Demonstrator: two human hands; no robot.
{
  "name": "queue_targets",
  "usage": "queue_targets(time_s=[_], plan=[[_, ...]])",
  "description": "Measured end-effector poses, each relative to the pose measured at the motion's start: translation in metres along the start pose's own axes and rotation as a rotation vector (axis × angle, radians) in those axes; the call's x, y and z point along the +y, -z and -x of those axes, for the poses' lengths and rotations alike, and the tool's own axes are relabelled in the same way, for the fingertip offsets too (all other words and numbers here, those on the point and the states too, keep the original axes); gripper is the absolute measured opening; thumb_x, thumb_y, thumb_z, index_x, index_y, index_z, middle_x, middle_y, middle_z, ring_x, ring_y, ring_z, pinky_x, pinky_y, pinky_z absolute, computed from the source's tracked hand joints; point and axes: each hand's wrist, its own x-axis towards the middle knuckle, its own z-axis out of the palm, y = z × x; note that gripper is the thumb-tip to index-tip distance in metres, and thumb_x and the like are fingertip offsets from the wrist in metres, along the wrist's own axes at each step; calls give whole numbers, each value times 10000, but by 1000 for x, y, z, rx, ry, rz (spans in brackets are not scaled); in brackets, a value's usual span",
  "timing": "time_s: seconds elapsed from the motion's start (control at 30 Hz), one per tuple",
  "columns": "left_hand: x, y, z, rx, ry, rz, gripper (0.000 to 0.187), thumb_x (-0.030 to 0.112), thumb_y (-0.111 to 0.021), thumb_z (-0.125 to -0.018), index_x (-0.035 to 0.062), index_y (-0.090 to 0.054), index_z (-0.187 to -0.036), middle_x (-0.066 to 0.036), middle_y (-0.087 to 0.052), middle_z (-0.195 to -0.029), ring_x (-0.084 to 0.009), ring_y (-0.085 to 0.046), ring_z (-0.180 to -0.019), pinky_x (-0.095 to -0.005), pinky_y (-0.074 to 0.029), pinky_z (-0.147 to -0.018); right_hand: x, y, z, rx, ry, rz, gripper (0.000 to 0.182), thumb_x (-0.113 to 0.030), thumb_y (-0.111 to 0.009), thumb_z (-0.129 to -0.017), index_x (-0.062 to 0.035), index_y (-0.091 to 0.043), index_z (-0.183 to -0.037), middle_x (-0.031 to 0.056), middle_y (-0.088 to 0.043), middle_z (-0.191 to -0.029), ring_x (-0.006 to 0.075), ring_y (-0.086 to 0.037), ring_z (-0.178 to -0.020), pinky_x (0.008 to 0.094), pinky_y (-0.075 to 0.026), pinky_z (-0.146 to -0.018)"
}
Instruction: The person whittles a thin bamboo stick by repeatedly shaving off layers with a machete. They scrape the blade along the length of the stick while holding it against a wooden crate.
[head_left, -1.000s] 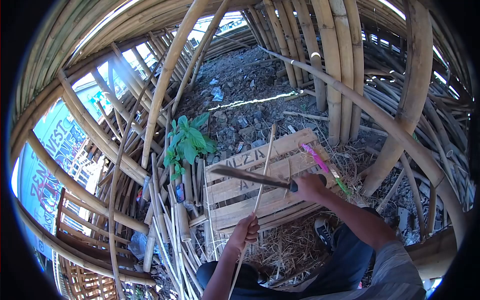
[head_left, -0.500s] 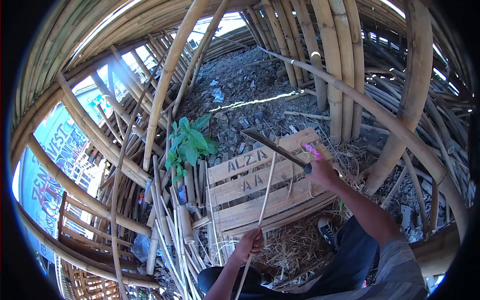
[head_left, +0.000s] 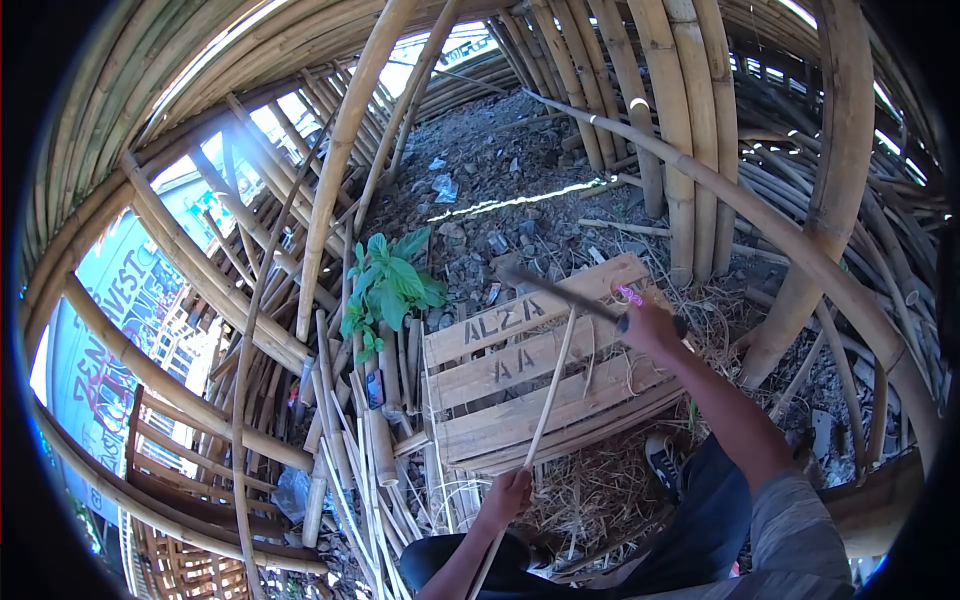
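Observation:
My left hand (head_left: pixel 510 497) is closed around a thin pale bamboo strip (head_left: pixel 550 405), which slants up across the slatted wooden crate (head_left: pixel 500 412). The handle of a machete is in the grip of my right hand (head_left: pixel 652 330), over the crate's far right corner. Its dark blade (head_left: pixel 562 290) points left and away, slightly smeared by motion, and crosses the crate's top edge close to the strip's upper end. Stencilled letters "ALZA" and "AA" mark the slats. Thin shavings hang over the crate near the blade.
Long pale strips (head_left: pixel 365 500) lie to the left of the crate. A leafy green plant (head_left: pixel 390 283) grows beyond them. Thick bamboo poles (head_left: pixel 690 150) stand at the back right, and a long slanting pole (head_left: pixel 760 225) crosses there. Shavings (head_left: pixel 590 505) cover the ground by my foot.
The view has shifted slightly. The strip's upper end has moved right along the crate, and the machete blade has shifted right against the crate and is now blurred.

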Motion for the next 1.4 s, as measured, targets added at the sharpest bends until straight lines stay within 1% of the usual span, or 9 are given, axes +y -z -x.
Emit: queue_targets(time_s=[0.17, 0.3, 0.37, 0.53, 0.7, 0.93, 1.27, 1.33, 1.4], plan=[[6, 16, -1, -105, 38, 212, 343, 384, -410, -966, 154, -375, -715, 65, -272, -553, -38, -217, -411, -216, -156, -360, 103, -5, -34, 387, -262, -370, 274, -239, -689, -649, 24, -615, -660, 199, -616, -635, 341, -639, -642, 418, -476, -568], [25, 13, -10, -173, 88, 310, 386, 410, -377, -972, 172, -337, -670, 74, -229, -539, -35, -164, -392, -217, -130, -335, 65, 34, 0, 366, -199, -476, 256, -217, -686, -635, 24, -604, -656, 194, -603, -619, 325, -631, -610, 413, -460, -548], [34, 9, -13, -357, 151, 445, 393, 426, -371, -969, 172, -333, -671, 77, -226, -538, -31, -148, -391, -206, -131, -333, 43, 44, 19, 138, -35, -602, 236, -204, -673, -638, 18, -602, -673, 189, -591, -604, 312, -624, -591, 402, -449, -535], [45, -10, -18, -314, 65, 349, 394, 431, -378, -966, 166, -331, -678, 80, -229, -534, -28, -174, -398, -201, -136, -339, -3, 26, 45, -44, 432, -29, 202, -247, -652, -675, -66, -647, -766, 151, -640, -699, 315, -640, -668, 421, -504, -642], [31, -9, -18, -54, -43, 187, 375, 403, -396, -968, 162, -334, -688, 76, -243, -531, -35, -186, -399, -221, -129, -346, -48, -6, 65, -238, 647, 97, 293, -293, -666, -667, -72, -632, -857, 189, -632, -755, 356, -631, -716, 456, -504, -645], [25, -5, -26, -131, -29, 277, 338, 359, -386, -977, 157, -351, -708, 68, -266, -544, -40, -221, -406, -222, -170, -355, -15, -5, 15, -105, 359, 95, 254, -279, -648, -669, -65, -657, -806, 194, -646, -793, 335, -646, -773, 434, -511, -724], [21, -12, -21, -104, -34, 318, 369, 407, -384, -971, 175, -329, -690, 65, -242, -533, -34, -195, -400, -211, -134, -346, -64, -21, 70, -185, 685, 96, 236, -256, -644, -654, -71, -633, -799, 175, -635, -702, 333, -643, -694, 437, -514, -651], [15, -10, -8, -105, -1, 277, 322, 370, -380, -976, 154, -361, -737, 70, -274, -549, -41, -219, -404, -215, -174, -353, -58, 5, 55, -223, 498, 111, 205, -215, -618, -672, -61, -644, -805, 165, -651, -749, 314, -653, -734, 431, -515, -695], [12, -7, -7, -141, 32, 291, 321, 371, -382, -975, 154, -362, -739, 73, -272, -548, -39, -216, -404, -214, -172, -353, -21, 3, 6, -101, 32, -88, 330, -295, -669, -691, -48, -641, -908, 154, -653, -797, 324, -647, -768, 441, -511, -713]])
